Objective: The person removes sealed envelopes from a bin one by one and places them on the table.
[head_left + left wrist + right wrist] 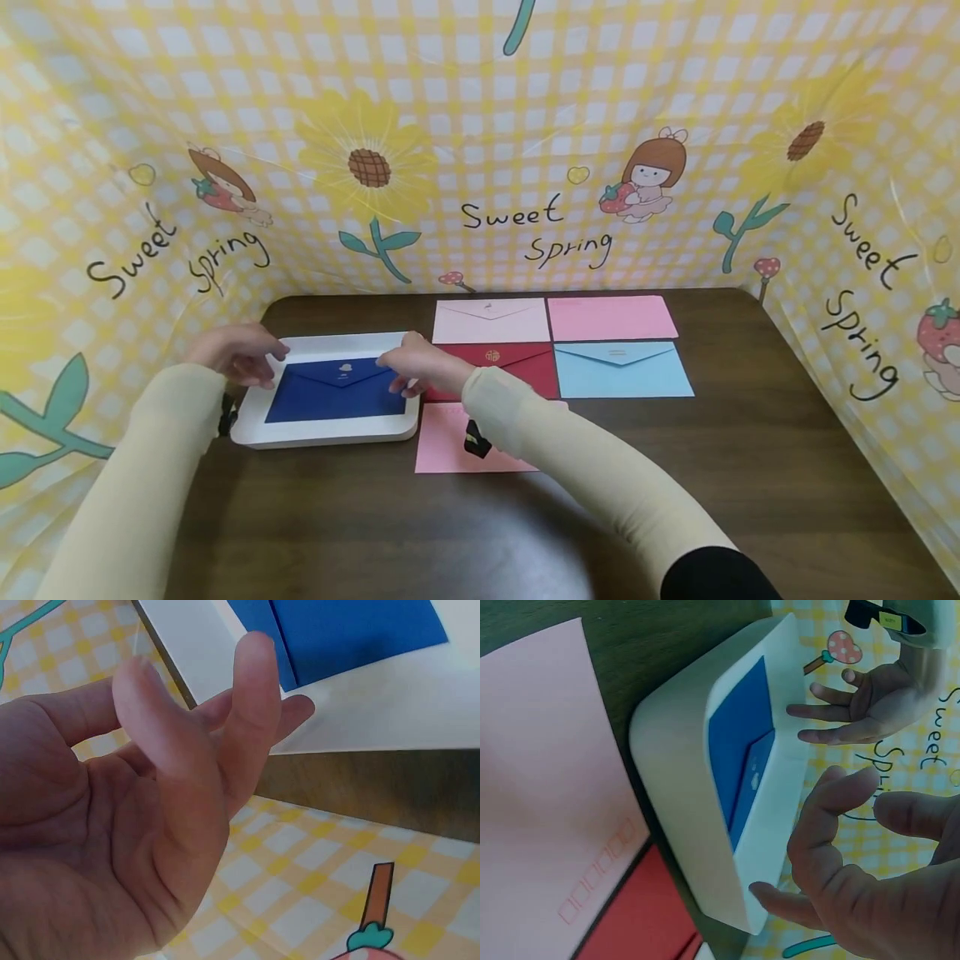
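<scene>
A dark blue envelope [330, 404] lies flap side up inside a white tray [330, 435] at the left of the table. My left hand [242, 350] hovers by the tray's left edge with fingers loosely bent and nothing in them. In the left wrist view its fingers overlap the tray's corner, near the blue envelope [360, 637]. Over the tray's right side is my right hand [426, 363], its thumb and index finger bent with a gap between them. The right wrist view shows this hand [877, 885] holding nothing.
Right of the tray, a pale pink envelope [491, 325], a pink one [611, 318], a red one [528, 358] and a light blue one [626, 379] lie in two rows. Another pink envelope [446, 442] sits nearer, partly under my right forearm. Patterned cloth [420, 250] walls surround the brown table [750, 467].
</scene>
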{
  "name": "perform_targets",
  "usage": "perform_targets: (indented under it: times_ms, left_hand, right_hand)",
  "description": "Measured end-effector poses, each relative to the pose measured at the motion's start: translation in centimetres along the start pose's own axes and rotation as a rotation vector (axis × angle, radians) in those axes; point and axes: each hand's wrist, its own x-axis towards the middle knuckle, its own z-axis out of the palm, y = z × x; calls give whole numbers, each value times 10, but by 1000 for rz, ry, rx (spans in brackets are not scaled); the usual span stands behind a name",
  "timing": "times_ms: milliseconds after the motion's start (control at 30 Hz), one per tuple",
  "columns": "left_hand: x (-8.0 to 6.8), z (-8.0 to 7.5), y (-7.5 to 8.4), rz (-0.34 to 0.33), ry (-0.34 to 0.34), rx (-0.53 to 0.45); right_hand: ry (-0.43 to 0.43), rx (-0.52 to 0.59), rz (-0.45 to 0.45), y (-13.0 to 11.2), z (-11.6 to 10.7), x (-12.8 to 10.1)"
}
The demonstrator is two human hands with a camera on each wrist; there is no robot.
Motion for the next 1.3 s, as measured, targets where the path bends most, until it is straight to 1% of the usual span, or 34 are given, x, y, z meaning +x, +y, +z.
perform_targets:
  times_ms: [300, 500, 800, 933, 1133, 1300]
  left_hand:
    - [9, 4, -1, -44, -47, -21]
    - [9, 7, -1, -68, -71, -33]
    - [10, 10, -1, -76, -66, -45]
    - [9, 12, -1, -71, -66, -47]
    - [9, 14, -1, -68, -64, -37]
    - [9, 14, 0, -64, -62, -35]
  right_hand:
    - [-112, 29, 73, 12, -3, 9]
    - [-165, 68, 103, 14, -2, 15]
    - [-157, 127, 130, 16, -2, 15]
    - [-154, 126, 111, 17, 0, 15]
    - [-125, 137, 89, 19, 5, 16]
    - [-109, 142, 68, 18, 5, 15]
